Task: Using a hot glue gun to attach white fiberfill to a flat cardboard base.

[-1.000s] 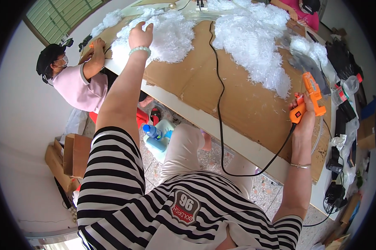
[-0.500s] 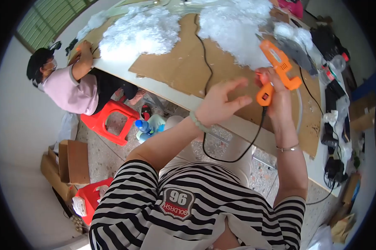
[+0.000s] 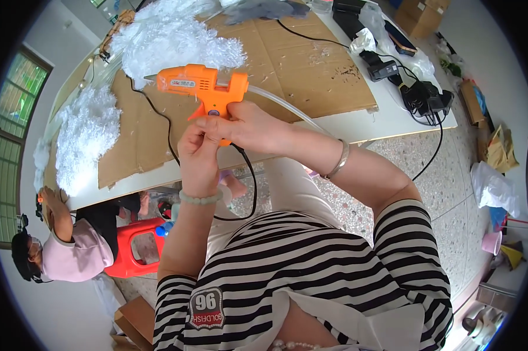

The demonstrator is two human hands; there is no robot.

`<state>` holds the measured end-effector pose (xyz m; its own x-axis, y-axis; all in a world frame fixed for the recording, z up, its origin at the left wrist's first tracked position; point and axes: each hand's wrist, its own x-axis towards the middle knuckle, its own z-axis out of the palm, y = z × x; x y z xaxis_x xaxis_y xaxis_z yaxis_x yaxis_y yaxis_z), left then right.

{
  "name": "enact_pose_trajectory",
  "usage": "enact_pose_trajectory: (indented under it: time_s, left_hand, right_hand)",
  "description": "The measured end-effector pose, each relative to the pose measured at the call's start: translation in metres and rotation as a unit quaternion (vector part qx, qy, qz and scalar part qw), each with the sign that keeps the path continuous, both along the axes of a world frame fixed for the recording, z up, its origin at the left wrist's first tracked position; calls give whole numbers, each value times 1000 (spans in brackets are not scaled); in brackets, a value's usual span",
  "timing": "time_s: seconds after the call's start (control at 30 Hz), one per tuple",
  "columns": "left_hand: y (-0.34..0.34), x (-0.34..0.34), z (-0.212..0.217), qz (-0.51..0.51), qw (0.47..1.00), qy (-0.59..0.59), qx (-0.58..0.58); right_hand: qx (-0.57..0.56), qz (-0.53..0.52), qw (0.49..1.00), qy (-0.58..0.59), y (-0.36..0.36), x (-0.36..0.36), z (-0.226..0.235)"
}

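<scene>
An orange hot glue gun (image 3: 203,82) is up over the near part of the table, its nozzle pointing left. My right hand (image 3: 253,127) is wrapped round its handle from the right. Against the handle's front, below the trigger, my left hand (image 3: 198,151) has its fingers pressed together, touching my right fingers. Whatever may be between the left fingertips is hidden. A clear glue stick (image 3: 287,106) trails from the back of the gun, and a black cord (image 3: 254,188) hangs in a loop from the handle's base.
Brown cardboard (image 3: 316,76) covers much of the white table (image 3: 357,126). Fluffy white shiny strands lie in one heap (image 3: 170,38) behind the gun and another heap (image 3: 87,137) farther left. Black adapters and cables (image 3: 423,96) crowd the right corner. A co-worker (image 3: 79,245) sits at the left.
My left hand, open and apart before, has closed and come against my right hand at the handle. The glue gun's nozzle has swung from up-left to left. My view has turned right.
</scene>
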<state>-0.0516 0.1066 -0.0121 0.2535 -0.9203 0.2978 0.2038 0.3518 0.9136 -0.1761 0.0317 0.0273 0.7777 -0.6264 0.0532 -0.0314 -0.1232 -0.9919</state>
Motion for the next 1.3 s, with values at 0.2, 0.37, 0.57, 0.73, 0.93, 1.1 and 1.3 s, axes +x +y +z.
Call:
enact_pose_trajectory:
  time_s: [0.2, 0.37, 0.57, 0.73, 0.93, 1.1, 1.3]
  left_hand:
    - [0, 23, 3, 57, 994, 83, 44]
    - [4, 39, 2, 82, 991, 97, 49]
    - [21, 47, 6, 118, 982, 128, 69]
    - [31, 48, 8, 106, 981, 126, 98]
    - [38, 51, 7, 134, 980, 110, 99]
    - [31, 47, 10, 110, 982, 115, 102]
    - [42, 42, 13, 114, 984, 93, 101]
  right_hand:
    - [-241, 1, 965, 101, -2, -63, 76]
    - [-438, -303, 785, 317, -146, -128, 73]
    - [-502, -219, 623, 559, -241, -191, 6]
    - [-540, -300, 617, 488, -256, -212, 6]
    - [-388, -217, 893, 67, -134, -130, 88]
    - [-426, -75, 866, -251, 17, -87, 115]
    - [-175, 212, 858, -433, 66, -83, 124]
